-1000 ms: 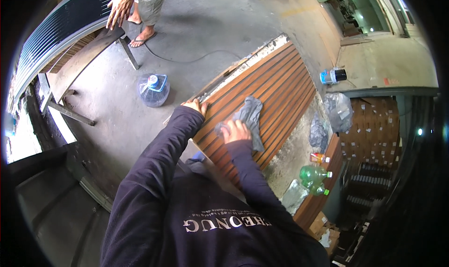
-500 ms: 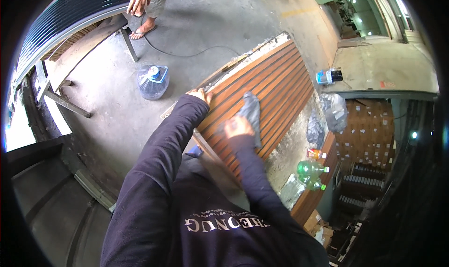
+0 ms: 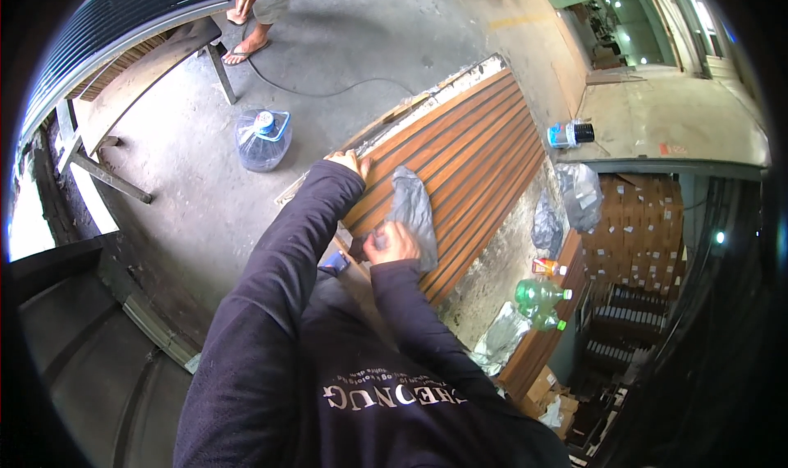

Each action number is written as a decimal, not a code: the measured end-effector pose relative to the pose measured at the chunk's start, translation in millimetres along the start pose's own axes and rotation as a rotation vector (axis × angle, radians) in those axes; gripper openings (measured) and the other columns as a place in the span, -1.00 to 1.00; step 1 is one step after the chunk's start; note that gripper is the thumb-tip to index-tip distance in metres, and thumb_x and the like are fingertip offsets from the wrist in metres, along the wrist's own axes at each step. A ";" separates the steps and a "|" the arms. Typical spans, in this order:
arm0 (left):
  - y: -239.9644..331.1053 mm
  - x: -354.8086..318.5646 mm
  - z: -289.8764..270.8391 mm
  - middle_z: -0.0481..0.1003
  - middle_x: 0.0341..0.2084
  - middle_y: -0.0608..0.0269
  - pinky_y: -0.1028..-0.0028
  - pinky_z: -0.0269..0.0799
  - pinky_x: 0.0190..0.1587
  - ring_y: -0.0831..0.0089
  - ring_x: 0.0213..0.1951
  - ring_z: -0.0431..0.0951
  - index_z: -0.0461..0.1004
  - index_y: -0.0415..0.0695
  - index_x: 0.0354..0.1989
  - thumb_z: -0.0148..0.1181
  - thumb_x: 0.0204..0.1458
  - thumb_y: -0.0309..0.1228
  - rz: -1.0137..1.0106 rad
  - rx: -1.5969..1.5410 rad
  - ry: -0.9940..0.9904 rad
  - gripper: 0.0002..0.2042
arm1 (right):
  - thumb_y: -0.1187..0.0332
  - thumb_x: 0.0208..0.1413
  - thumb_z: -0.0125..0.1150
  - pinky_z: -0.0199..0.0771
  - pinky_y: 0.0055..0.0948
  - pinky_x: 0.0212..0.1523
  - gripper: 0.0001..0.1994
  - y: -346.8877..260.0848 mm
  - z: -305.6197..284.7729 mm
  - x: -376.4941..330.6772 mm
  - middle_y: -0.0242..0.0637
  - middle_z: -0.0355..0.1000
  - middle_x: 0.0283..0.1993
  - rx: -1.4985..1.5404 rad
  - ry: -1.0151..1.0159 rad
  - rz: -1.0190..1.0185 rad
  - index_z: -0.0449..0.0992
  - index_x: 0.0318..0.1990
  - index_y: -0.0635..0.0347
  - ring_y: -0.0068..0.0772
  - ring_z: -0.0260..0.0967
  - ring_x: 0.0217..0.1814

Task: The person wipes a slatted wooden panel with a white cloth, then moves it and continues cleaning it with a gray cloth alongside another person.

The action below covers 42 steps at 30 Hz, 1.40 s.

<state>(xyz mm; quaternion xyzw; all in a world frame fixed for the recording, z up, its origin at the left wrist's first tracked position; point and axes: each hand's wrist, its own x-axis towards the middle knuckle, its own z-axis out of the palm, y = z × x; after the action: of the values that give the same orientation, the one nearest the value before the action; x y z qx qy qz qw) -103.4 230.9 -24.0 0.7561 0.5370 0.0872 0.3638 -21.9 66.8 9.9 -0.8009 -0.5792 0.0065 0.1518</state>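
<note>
A brown slatted wooden panel [image 3: 480, 152] with dark grooves lies at a slant in front of me. My left hand [image 3: 351, 164] grips its left edge; the sleeve covers part of the hand. Over the near part of the slats, my right hand [image 3: 392, 244] is closed on a crumpled grey cloth [image 3: 413, 205]. Most of the cloth spreads over the slats beyond and to the right of the fingers. By the panel's near left corner, a small blue item [image 3: 334, 261] shows beside my left forearm; its kind is unclear.
A large clear water jug [image 3: 263, 144] stands on the floor to the left. Along the right are a black-lidded container [image 3: 570, 135], plastic bags [image 3: 579, 196], green bottles [image 3: 539, 297] and an orange bottle [image 3: 548, 267]. A person's foot [image 3: 246, 48] shows beside a trestle [image 3: 222, 74] at far left.
My right hand has drawn the cloth toward me and to the left across the slats. The left hand stays at the panel's edge. Far left, the other person's hand has shifted slightly.
</note>
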 end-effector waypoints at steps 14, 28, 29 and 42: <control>10.0 -3.7 -6.6 0.48 -0.28 -0.16 0.21 0.37 -0.08 0.00 -0.19 0.49 0.45 -0.26 -0.23 -0.12 0.05 -0.01 0.001 -0.025 -0.016 -0.51 | 0.12 -0.10 0.20 0.17 -0.12 -0.05 -0.71 8.3 -19.0 0.7 -0.14 0.25 -0.14 -0.121 0.028 0.046 0.49 -0.19 -0.07 -0.09 0.19 -0.03; 9.0 -3.0 1.5 0.49 -0.36 -0.13 0.22 0.40 -0.13 0.02 -0.26 0.51 0.46 -0.25 -0.26 -0.14 0.07 -0.05 0.021 0.023 0.050 -0.54 | 0.31 -0.21 0.25 0.36 -0.25 -0.23 -0.83 8.8 -30.3 5.4 -0.23 0.30 -0.31 0.016 -0.169 -0.171 0.54 -0.36 -0.02 -0.15 0.32 -0.22; 9.6 -2.3 1.5 0.49 -0.36 -0.13 0.22 0.40 -0.13 0.02 -0.26 0.51 0.46 -0.25 -0.26 -0.14 0.07 -0.05 0.018 0.021 0.050 -0.54 | 0.32 -0.22 0.25 0.36 -0.26 -0.23 -0.82 9.0 -30.8 6.6 -0.25 0.31 -0.31 0.020 -0.176 -0.143 0.54 -0.36 -0.03 -0.17 0.33 -0.22; 7.7 -4.3 -2.3 0.49 -0.31 -0.14 0.21 0.36 -0.08 0.03 -0.20 0.50 0.45 -0.25 -0.23 -0.15 0.05 0.00 0.029 -0.002 0.002 -0.50 | 0.22 -0.14 0.19 0.36 -0.17 -0.32 -0.83 -7.5 -34.4 15.7 -0.22 0.34 -0.36 0.048 -0.362 0.104 0.44 -0.40 0.04 -0.07 0.36 -0.32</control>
<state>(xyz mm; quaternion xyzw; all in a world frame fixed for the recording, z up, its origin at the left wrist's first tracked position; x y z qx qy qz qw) -100.6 227.0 -16.3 0.7635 0.5260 0.0937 0.3628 -17.3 75.4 47.2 -0.8117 -0.5544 0.1724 0.0635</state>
